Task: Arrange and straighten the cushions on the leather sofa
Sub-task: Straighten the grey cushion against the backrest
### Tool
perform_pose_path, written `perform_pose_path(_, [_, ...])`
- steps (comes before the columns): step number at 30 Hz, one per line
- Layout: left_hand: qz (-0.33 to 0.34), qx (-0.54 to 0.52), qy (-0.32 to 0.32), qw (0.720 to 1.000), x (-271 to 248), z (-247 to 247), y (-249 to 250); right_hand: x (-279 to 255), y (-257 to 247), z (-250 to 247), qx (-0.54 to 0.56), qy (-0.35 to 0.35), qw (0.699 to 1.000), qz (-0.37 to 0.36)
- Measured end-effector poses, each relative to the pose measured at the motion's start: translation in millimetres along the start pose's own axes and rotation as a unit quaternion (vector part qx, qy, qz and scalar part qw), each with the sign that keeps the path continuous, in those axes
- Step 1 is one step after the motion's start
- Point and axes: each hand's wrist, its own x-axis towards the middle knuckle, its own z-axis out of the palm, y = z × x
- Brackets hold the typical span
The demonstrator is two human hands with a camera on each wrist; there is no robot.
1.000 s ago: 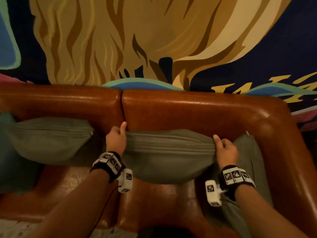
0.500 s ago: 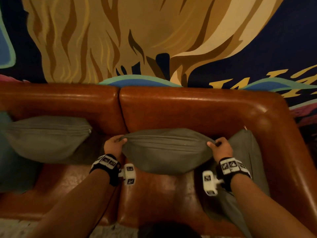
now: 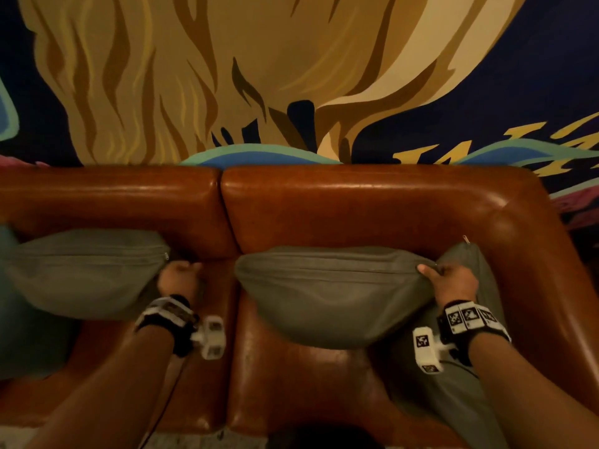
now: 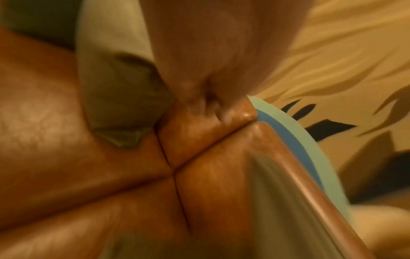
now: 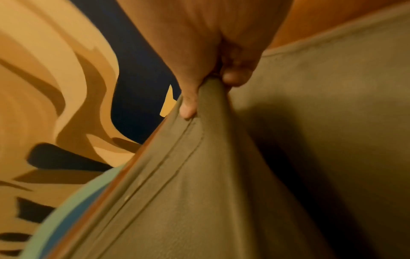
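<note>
Several grey-green cushions stand along the brown leather sofa. My right hand pinches the right top corner of the middle cushion, which leans on the backrest; the right wrist view shows thumb and fingers clamped on the seam of that cushion. My left hand is off it, curled and blurred in the gap beside the left cushion. In the left wrist view my left hand is curled over the backrest seam, holding nothing, with the left cushion's corner just beside it.
A third grey-green cushion leans against the right armrest under my right forearm. A bluish cushion lies at the far left. A painted mural wall rises behind the sofa. Bare seat leather shows in front.
My left hand has let go of the middle cushion's left corner and moved left toward the left cushion. The right hand keeps its pinch on the right corner.
</note>
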Motion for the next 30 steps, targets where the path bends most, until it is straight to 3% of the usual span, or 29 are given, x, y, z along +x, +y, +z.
perform_pose_path(4, [-0.016,-0.013,0.024,1.0,24,-19,2,0,-17,5,-0.03,-0.06,0.997,-0.036])
perform_pose_path(6, [0.033,0.013,-0.026,0.999,7,11,22,-4,-36,17,-0.015,-0.064,0.996,-0.054])
perform_pose_path(9, [0.01,0.03,-0.098,0.995,-23,57,43,-11,-51,27,0.034,-0.047,0.998,-0.019])
perform_pose_path(14, [-0.06,-0.133,-0.132,0.98,-19,87,55,-10,-25,22,0.063,-0.026,0.997,0.035])
perform_pose_path(18, [0.007,-0.089,-0.089,0.992,-10,87,54,-8,-11,12,0.061,-0.021,0.997,0.035])
perform_pose_path(22, [-0.017,-0.082,-0.063,0.994,-8,62,42,-5,-8,14,0.054,-0.046,0.997,0.001])
perform_pose_path(24, [-0.009,-0.013,-0.025,1.0,-19,50,50,-10,-20,22,0.037,-0.059,0.997,-0.01])
perform_pose_path(26, [0.079,0.054,0.05,0.994,-44,45,67,-23,-45,33,0.05,-0.054,0.997,-0.039])
perform_pose_path(27, [0.174,0.059,0.062,0.981,-62,43,80,-32,-63,38,0.066,-0.049,0.995,-0.061])
perform_pose_path(29, [0.374,0.053,-0.03,0.925,-109,45,111,-60,-103,47,0.107,-0.057,0.985,-0.12])
perform_pose_path(30, [0.419,0.053,-0.1,0.901,-132,47,126,-77,-123,53,0.129,-0.078,0.975,-0.16])
